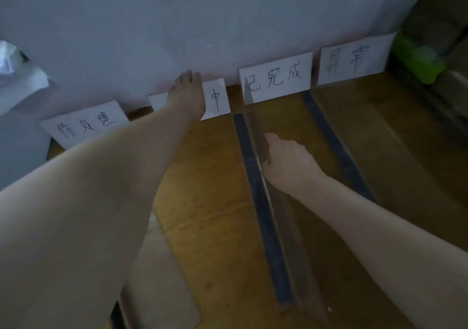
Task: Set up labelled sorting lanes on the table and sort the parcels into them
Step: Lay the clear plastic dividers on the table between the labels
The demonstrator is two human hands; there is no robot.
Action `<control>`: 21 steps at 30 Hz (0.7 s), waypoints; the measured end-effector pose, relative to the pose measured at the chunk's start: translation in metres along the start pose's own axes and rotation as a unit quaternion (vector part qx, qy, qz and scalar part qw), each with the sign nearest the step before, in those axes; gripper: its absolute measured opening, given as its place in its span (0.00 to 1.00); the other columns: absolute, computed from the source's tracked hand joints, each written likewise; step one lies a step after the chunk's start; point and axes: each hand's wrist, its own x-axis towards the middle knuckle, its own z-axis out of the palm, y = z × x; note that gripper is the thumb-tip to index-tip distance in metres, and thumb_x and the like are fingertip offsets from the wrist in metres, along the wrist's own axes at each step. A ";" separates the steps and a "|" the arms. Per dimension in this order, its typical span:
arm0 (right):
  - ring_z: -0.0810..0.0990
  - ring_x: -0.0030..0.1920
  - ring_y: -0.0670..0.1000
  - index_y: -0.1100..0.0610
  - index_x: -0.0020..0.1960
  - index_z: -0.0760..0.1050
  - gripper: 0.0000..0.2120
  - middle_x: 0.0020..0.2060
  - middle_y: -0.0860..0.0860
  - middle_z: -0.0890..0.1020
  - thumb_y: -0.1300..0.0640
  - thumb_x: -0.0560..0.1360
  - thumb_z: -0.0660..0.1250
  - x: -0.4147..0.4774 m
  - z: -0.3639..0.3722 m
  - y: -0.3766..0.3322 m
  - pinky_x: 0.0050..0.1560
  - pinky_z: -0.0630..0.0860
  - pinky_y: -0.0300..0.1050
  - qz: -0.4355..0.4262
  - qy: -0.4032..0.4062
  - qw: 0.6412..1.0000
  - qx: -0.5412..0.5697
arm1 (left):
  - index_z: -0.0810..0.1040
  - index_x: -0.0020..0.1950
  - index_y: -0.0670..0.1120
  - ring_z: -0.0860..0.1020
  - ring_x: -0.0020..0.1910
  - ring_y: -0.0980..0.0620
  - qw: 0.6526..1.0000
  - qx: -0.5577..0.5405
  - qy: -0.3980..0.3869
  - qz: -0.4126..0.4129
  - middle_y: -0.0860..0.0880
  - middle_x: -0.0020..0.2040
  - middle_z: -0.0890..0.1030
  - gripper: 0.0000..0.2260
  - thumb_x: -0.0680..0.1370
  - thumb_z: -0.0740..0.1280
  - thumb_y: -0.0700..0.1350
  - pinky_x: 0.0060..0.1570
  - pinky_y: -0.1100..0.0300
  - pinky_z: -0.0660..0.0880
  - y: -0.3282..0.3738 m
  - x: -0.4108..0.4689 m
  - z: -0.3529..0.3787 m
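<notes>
- The left hand (186,93) reached to the back with fingers straight, pressing the second card (217,99) against the wall (152,24); only "中" showed beside it.
- The right hand (288,161) gripped the top edge of a clear divider (251,112), thumb and curled fingers around it.
- The divider stood upright just beside a dark strip (263,214) on the surface (210,176).
- Three more cards leaned on the wall: "待处理" card (86,126) at left, "已完成" card (276,78), and "异常" card (352,60) at right.
</notes>
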 end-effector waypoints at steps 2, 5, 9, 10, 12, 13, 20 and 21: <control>0.81 0.40 0.53 0.59 0.65 0.67 0.14 0.45 0.54 0.80 0.60 0.79 0.60 0.001 -0.001 0.002 0.41 0.82 0.51 -0.004 -0.007 1.000 0.009 | 0.56 0.77 0.36 0.61 0.74 0.37 1.000 0.025 -0.002 0.008 0.36 0.75 0.62 0.30 0.77 0.63 0.33 0.70 0.44 0.64 -0.003 0.017 0.004; 0.80 0.40 0.51 0.59 0.66 0.67 0.16 0.43 0.52 0.79 0.61 0.79 0.60 0.003 -0.003 0.004 0.41 0.82 0.49 -0.008 -0.008 1.000 0.011 | 0.67 0.68 0.36 0.71 0.62 0.35 0.998 0.056 -0.019 0.009 0.34 0.63 0.72 0.20 0.77 0.64 0.33 0.59 0.42 0.73 -0.008 0.029 0.011; 0.80 0.40 0.51 0.59 0.67 0.66 0.17 0.43 0.52 0.78 0.61 0.80 0.60 0.007 -0.005 0.001 0.41 0.81 0.46 -0.007 -0.010 1.000 0.009 | 0.70 0.67 0.37 0.71 0.62 0.36 0.998 0.049 -0.024 -0.037 0.36 0.62 0.71 0.18 0.77 0.64 0.33 0.56 0.45 0.72 -0.018 0.034 0.014; 0.80 0.40 0.51 0.59 0.68 0.65 0.17 0.42 0.52 0.78 0.61 0.80 0.60 0.009 -0.005 -0.001 0.41 0.81 0.46 -0.005 -0.011 1.000 0.012 | 0.71 0.67 0.38 0.72 0.62 0.36 0.998 0.038 -0.023 -0.049 0.36 0.62 0.72 0.18 0.77 0.63 0.33 0.56 0.45 0.72 -0.021 0.035 0.013; 0.79 0.39 0.51 0.59 0.68 0.65 0.17 0.41 0.51 0.77 0.61 0.79 0.60 0.012 -0.005 -0.006 0.40 0.81 0.46 -0.003 -0.014 1.000 0.012 | 0.73 0.66 0.38 0.73 0.61 0.36 0.998 0.017 -0.016 -0.063 0.36 0.62 0.73 0.18 0.76 0.62 0.31 0.56 0.47 0.73 -0.030 0.037 0.013; 0.80 0.39 0.51 0.59 0.68 0.65 0.17 0.41 0.51 0.77 0.61 0.79 0.60 0.015 -0.004 -0.009 0.40 0.81 0.47 -0.003 -0.014 1.000 0.009 | 0.73 0.65 0.38 0.74 0.61 0.36 0.998 0.009 -0.007 -0.068 0.36 0.61 0.74 0.18 0.76 0.62 0.31 0.56 0.47 0.73 -0.035 0.037 0.014; 0.78 0.39 0.51 0.59 0.62 0.69 0.12 0.41 0.52 0.77 0.63 0.78 0.61 0.052 0.001 -0.028 0.39 0.79 0.46 0.006 0.008 1.000 0.011 | 0.74 0.63 0.39 0.73 0.57 0.37 0.999 -0.020 0.028 -0.022 0.37 0.58 0.74 0.15 0.78 0.60 0.31 0.46 0.50 0.70 -0.046 0.036 0.021; 0.78 0.39 0.51 0.59 0.60 0.69 0.11 0.41 0.52 0.77 0.63 0.78 0.62 0.058 0.001 -0.029 0.39 0.79 0.46 0.008 0.014 1.000 0.012 | 0.74 0.63 0.39 0.73 0.58 0.37 0.999 -0.025 0.030 -0.016 0.37 0.58 0.74 0.16 0.77 0.61 0.30 0.46 0.50 0.69 -0.045 0.038 0.021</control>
